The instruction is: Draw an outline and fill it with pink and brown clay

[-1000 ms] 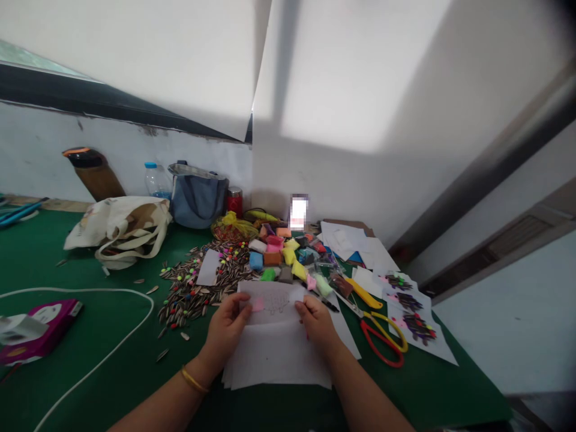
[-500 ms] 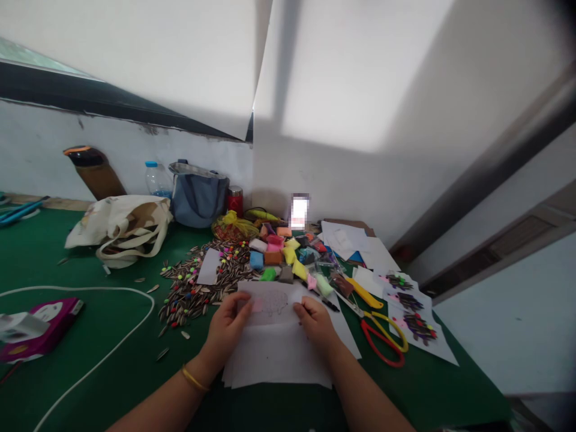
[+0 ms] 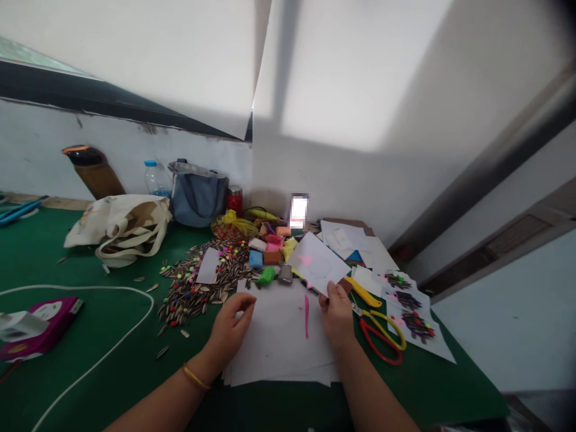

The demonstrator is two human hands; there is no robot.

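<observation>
A stack of white paper sheets [image 3: 279, 354] lay at the near edge of the green surface [image 3: 67, 258], with a thin pink strip [image 3: 306, 315] on it. Coloured clay blocks [image 3: 270, 249] sat behind the stack. A pile of striped sunflower seeds [image 3: 202, 282] lay behind-left, and red-and-yellow scissors [image 3: 382, 336] to the right. The right hand [image 3: 335, 315] held a small white paper sheet [image 3: 317, 264] over the blocks.

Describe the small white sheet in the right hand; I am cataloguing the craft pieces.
The small white sheet looks like thin paper, roughly four-sided, with a pink patch near its upper left and faint marks too blurred to read. It is tilted up off the table, face toward the camera. The right hand pinches its lower edge; nothing else visibly touches it. It covers part of the coloured clay blocks behind.
</observation>
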